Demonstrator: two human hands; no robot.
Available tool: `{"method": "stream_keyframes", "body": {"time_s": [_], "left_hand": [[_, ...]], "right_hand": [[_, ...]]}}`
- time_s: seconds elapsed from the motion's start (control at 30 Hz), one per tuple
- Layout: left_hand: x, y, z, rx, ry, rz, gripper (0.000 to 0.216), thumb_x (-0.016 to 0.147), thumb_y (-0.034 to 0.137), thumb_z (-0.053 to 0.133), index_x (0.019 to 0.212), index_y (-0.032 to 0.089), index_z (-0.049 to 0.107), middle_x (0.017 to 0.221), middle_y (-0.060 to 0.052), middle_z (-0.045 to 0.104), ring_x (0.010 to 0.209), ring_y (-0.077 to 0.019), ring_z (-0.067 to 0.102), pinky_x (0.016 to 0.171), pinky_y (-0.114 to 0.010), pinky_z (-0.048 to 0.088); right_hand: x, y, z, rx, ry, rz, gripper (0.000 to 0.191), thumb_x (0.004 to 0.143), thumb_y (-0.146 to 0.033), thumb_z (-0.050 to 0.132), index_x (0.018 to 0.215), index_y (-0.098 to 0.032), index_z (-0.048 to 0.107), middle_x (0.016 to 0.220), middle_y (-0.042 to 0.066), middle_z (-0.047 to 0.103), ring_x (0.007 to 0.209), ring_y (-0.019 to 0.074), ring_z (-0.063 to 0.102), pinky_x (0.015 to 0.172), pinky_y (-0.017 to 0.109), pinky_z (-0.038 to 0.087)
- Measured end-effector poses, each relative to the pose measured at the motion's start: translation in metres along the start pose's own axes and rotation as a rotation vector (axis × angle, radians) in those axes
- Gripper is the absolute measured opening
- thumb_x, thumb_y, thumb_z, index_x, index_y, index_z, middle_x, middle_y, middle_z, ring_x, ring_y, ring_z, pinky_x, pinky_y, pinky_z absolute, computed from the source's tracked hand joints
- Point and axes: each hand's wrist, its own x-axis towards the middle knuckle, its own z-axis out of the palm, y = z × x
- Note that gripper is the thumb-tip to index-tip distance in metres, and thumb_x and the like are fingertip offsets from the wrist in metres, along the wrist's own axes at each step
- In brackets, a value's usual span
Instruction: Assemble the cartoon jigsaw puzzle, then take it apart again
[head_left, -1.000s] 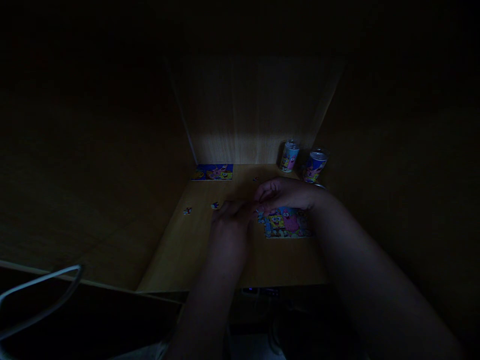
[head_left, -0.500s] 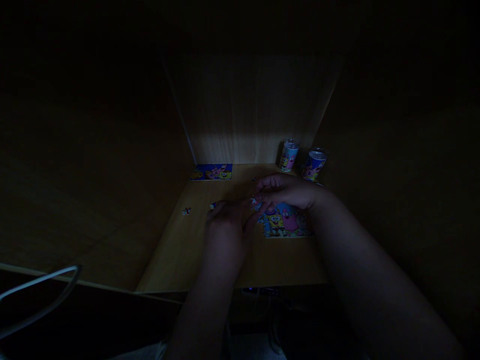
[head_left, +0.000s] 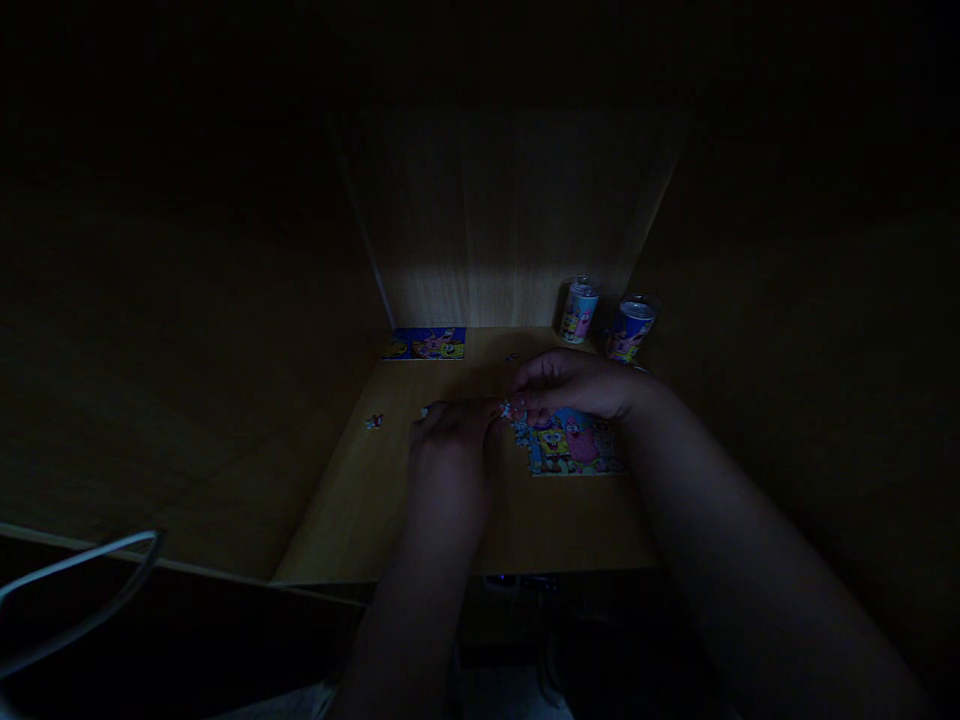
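Observation:
My right hand [head_left: 570,385] is closed, its thumb and fingertips pinching a small jigsaw puzzle piece [head_left: 507,410]. This piece is just off the upper left edge of a partly joined cartoon jigsaw puzzle [head_left: 577,445], whose top lies under the right hand. Close by on the left, my left hand [head_left: 452,440] hovers low over the table or rests on it, back upward. Its fingers point away and are mostly hidden in the dark. One loose piece [head_left: 425,411] peeks out by its fingers. Other loose pieces are a small one [head_left: 375,421] to the left and a dark one [head_left: 512,357] behind the hands.
A blue cartoon puzzle panel [head_left: 429,344] lies at the back left against the wooden back wall [head_left: 480,230]. Two printed cylindrical containers, one light [head_left: 579,312] and one dark blue [head_left: 631,330], stand at the back right. Side walls enclose the tabletop [head_left: 360,520]. A white cable [head_left: 90,555] loops at lower left.
The piece in my right fingertips has dropped slightly nearer the puzzle's left edge. My left thumb, stretched toward it before, has drawn back. The loose piece by my left fingers is more covered.

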Motion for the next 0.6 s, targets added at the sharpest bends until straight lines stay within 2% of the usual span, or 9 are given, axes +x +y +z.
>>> {"method": "stream_keyframes", "body": {"time_s": [0.2,0.6], "left_hand": [[-0.0007,-0.0022,0.0005,0.038,-0.005,-0.025,0.025,0.109,0.018,0.062,0.123,0.024,0.081,0.114,-0.009,0.085,0.107,-0.0324,0.074,0.094,-0.047,0.057],[-0.0009,-0.0024,0.0001,0.048,-0.026,-0.029,0.025,0.109,0.017,0.064,0.125,0.022,0.082,0.117,-0.009,0.084,0.109,-0.0337,0.073,0.096,-0.048,0.056]], "right_hand": [[0.0005,0.0028,-0.0010,-0.008,-0.002,0.001,0.045,0.082,-0.059,0.095,0.103,-0.021,0.084,0.095,0.002,0.084,0.081,0.0149,0.075,0.079,0.028,0.060],[0.0030,0.0040,-0.0007,0.003,-0.003,0.022,0.042,0.078,-0.054,0.099,0.101,-0.021,0.083,0.095,0.000,0.084,0.080,0.0136,0.075,0.076,0.025,0.061]]}}
